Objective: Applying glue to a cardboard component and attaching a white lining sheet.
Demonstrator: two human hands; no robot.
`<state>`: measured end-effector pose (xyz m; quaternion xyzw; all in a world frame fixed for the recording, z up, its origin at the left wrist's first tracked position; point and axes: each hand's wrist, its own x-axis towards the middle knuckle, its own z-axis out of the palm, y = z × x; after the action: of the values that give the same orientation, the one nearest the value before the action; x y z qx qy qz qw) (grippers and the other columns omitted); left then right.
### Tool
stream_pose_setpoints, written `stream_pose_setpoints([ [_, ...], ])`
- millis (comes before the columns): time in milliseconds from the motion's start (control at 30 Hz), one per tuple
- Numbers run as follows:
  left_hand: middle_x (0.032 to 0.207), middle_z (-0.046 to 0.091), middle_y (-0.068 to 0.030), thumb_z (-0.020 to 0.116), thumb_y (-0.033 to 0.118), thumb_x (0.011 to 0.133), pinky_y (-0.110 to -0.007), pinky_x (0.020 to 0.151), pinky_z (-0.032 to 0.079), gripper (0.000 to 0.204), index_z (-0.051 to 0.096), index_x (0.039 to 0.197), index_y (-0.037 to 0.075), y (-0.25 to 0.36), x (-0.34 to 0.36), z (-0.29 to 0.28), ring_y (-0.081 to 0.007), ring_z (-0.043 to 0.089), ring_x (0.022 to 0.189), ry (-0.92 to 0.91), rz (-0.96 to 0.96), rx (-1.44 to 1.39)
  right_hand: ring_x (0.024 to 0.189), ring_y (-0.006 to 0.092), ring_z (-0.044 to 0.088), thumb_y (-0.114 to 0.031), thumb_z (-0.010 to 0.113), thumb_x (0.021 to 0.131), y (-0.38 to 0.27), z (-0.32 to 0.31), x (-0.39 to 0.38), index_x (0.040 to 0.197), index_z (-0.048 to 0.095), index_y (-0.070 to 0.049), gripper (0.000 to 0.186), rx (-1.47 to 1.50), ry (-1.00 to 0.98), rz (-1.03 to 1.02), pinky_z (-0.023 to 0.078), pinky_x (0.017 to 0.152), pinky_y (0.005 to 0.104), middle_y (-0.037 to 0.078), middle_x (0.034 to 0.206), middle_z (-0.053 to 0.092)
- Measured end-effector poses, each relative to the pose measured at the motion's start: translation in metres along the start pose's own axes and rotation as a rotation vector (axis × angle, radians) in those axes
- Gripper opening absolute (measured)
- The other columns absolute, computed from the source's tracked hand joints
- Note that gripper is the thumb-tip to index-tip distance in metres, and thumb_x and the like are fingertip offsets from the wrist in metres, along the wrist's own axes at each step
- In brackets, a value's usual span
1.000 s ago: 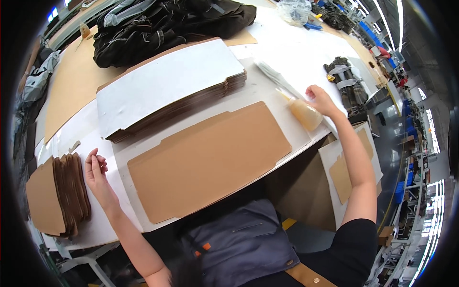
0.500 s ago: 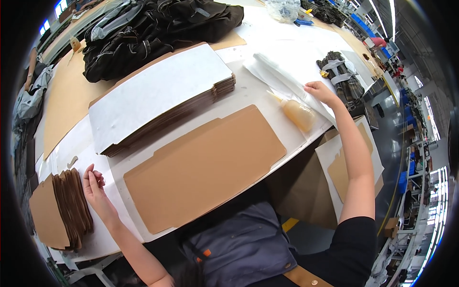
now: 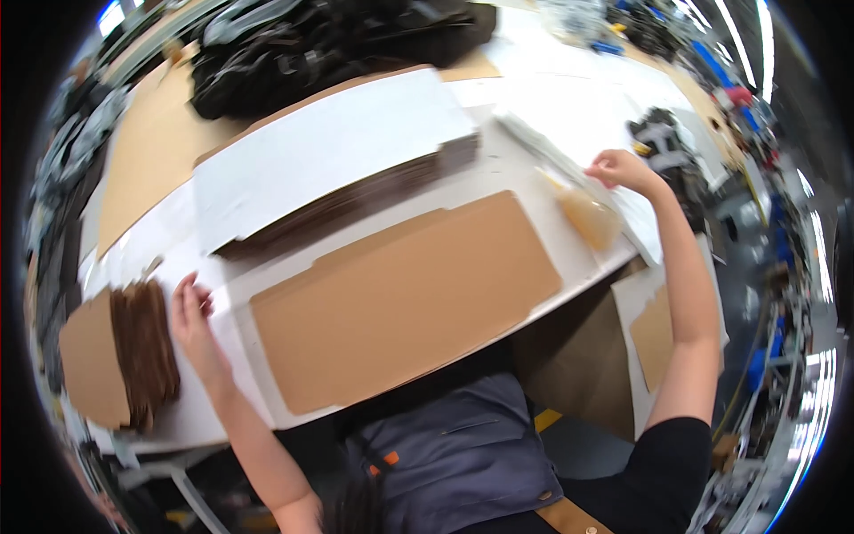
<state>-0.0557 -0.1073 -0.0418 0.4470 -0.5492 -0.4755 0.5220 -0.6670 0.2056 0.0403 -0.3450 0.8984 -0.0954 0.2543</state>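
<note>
My left hand (image 3: 199, 331) hovers by a stack of brown shaped cardboard pieces (image 3: 87, 360), its fingers loosely curled but apart, with nothing visible in them. On the right, my right hand (image 3: 626, 171) pinches the edge of a thin white folded sheet (image 3: 540, 141). Beside this sheet lies a squeeze bottle of amber liquid (image 3: 591, 221), its narrow tip pointing away from me. A large brown cardboard panel (image 3: 405, 303) with stepped edges lies flat between my hands. Some blur softens the hands.
Behind the panel stands a thick stack of white-topped boards (image 3: 329, 156). Dark garments (image 3: 338, 53) are heaped at the back. A tied dark bundle (image 3: 665, 147) lies at the right. Past the table's front edge, a white sheet with a brown piece (image 3: 652, 338) sits lower down.
The whole view has shifted, moving the table's contents rightward and slightly up. The white sheet looks narrower, folded down beside the bottle. My right hand keeps its pinch; the left remains near the brown stack.
</note>
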Motion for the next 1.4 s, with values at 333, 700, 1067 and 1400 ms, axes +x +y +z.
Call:
stream_pose_setpoints([
  [333,0.083,0.062,0.0016,0.051,0.019,0.101,-0.021,0.069,0.040,0.024,0.066,0.110,0.002,0.005,0.002,0.012,-0.0048,0.052,0.078,-0.071,-0.037,-0.163,0.069,0.0183,0.056,-0.021,0.068,0.083,0.092,-0.007,0.053,0.083,0.057,0.004,0.027,-0.189,0.123,-0.260,0.041,0.058,0.0384,0.011,0.075,0.060],
  [700,0.085,0.059,0.0011,0.053,0.016,0.101,-0.022,0.071,0.043,0.023,0.061,0.117,0.001,0.012,0.003,-0.003,-0.0074,0.053,0.080,-0.105,-0.188,-0.447,0.086,0.0057,0.063,-0.013,0.053,0.095,0.099,-0.006,0.042,0.118,0.063,-0.004,0.026,0.467,-0.036,-0.053,0.053,0.072,0.0225,-0.001,0.102,0.068],
  [1067,0.092,0.061,0.0021,0.057,0.017,0.099,-0.021,0.075,0.044,0.031,0.057,0.126,0.000,-0.011,0.011,0.000,-0.0053,0.054,0.083,-0.182,-0.148,-0.534,0.081,0.0086,0.059,-0.037,0.068,0.089,0.051,-0.007,-0.012,0.107,0.065,-0.003,0.038,0.236,0.059,-0.049,0.050,0.071,0.0267,0.003,0.090,0.064],
  [1400,0.089,0.053,0.0025,0.052,0.018,0.102,-0.022,0.073,0.040,0.031,0.054,0.128,0.001,-0.001,0.008,-0.001,-0.0060,0.048,0.082,-0.170,-0.208,-0.483,0.070,0.0089,0.054,-0.032,0.072,0.088,0.031,-0.004,0.026,0.101,0.071,-0.004,0.031,0.119,0.025,-0.042,0.045,0.063,0.0278,-0.002,0.078,0.065],
])
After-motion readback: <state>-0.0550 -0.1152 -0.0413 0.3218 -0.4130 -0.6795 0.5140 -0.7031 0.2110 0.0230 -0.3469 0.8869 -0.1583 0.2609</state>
